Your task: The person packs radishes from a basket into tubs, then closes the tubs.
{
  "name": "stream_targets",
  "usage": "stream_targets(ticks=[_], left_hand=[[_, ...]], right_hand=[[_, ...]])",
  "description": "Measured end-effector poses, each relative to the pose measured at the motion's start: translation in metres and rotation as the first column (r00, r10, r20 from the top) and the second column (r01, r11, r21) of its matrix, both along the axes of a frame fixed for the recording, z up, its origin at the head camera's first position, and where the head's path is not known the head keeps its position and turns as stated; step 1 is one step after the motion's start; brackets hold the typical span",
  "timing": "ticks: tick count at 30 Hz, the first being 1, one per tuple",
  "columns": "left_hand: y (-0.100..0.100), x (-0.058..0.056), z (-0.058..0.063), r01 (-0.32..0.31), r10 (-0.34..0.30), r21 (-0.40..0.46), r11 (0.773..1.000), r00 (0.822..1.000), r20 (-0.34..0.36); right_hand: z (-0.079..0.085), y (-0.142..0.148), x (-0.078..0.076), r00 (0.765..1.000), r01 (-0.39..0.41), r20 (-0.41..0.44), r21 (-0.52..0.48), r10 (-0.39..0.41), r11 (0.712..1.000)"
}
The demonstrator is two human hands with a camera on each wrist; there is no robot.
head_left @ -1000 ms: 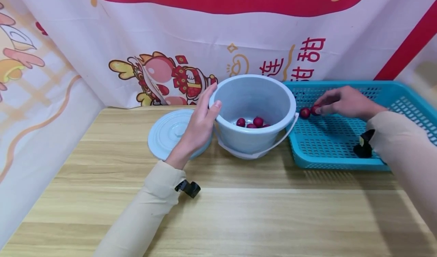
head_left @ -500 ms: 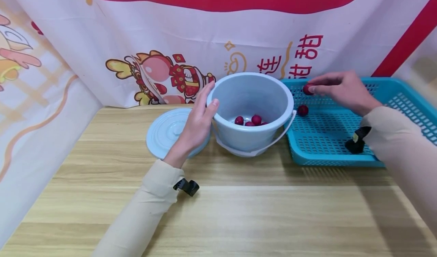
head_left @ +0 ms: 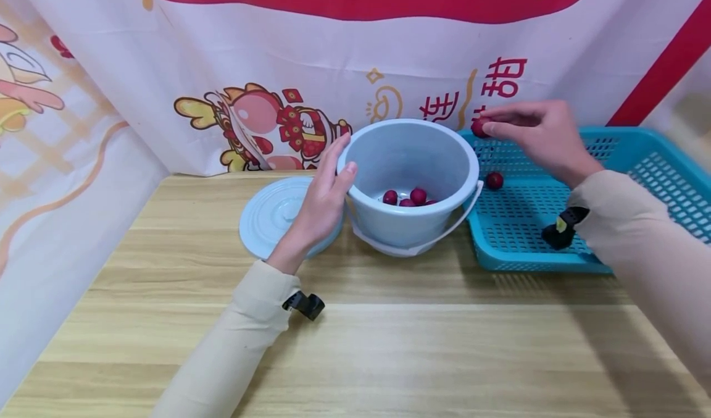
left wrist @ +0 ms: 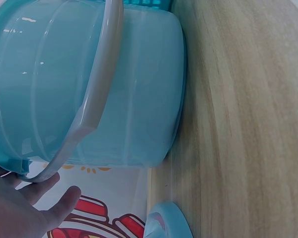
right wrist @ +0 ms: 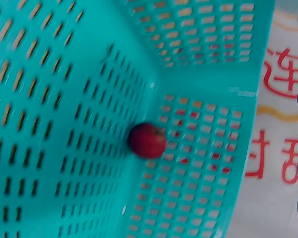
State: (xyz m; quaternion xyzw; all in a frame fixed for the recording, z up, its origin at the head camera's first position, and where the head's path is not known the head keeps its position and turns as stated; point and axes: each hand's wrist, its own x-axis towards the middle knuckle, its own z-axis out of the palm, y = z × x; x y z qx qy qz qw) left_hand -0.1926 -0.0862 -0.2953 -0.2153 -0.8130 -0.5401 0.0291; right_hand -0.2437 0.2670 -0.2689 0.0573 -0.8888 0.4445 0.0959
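In the head view my left hand [head_left: 321, 202] rests against the left side of a pale blue bucket [head_left: 405, 229], fingers fairly straight at its rim. The left wrist view has that hand's fingers by the bucket's white handle [left wrist: 100, 69]. Several small dark-red round fruits [head_left: 418, 196] lie at the bottom of the bucket. Above the back left corner of the teal basket [head_left: 555, 262], my right hand [head_left: 547, 137] pinches another dark-red fruit [head_left: 480, 128] between thumb and fingers. One more fruit [right wrist: 147, 141] lies in the basket against its wall.
A round pale blue lid [head_left: 272, 217] lies flat on the wooden table [head_left: 389, 350], left of the bucket and partly behind my left forearm. The basket stands right beside the bucket. A printed cloth [head_left: 311, 47] hangs behind them.
My right hand has picked a fruit up from beside another in the basket. It has raised it and moved left toward the bucket. The left hand stays on the bucket.
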Motion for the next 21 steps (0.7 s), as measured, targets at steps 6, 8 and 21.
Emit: stream_targets(ticks=[6,8,21], left_hand=[[-0.003,-0.016,-0.021,-0.006,0.006,-0.003,1.000,1.000,-0.024],[-0.004,-0.018,-0.024,-0.015,0.014,-0.007,1.000,0.999,-0.033],[-0.004,-0.020,-0.026,-0.016,0.016,0.000,1.000,0.999,-0.050]], right_hand=[[0.007,-0.018,0.004,0.999,-0.028,-0.036,-0.047,0.027,0.999],[0.010,-0.023,0.005,0.998,-0.039,-0.051,-0.046,0.037,0.998],[0.021,-0.049,0.008,0.987,-0.132,-0.100,-0.062,0.125,0.989]])
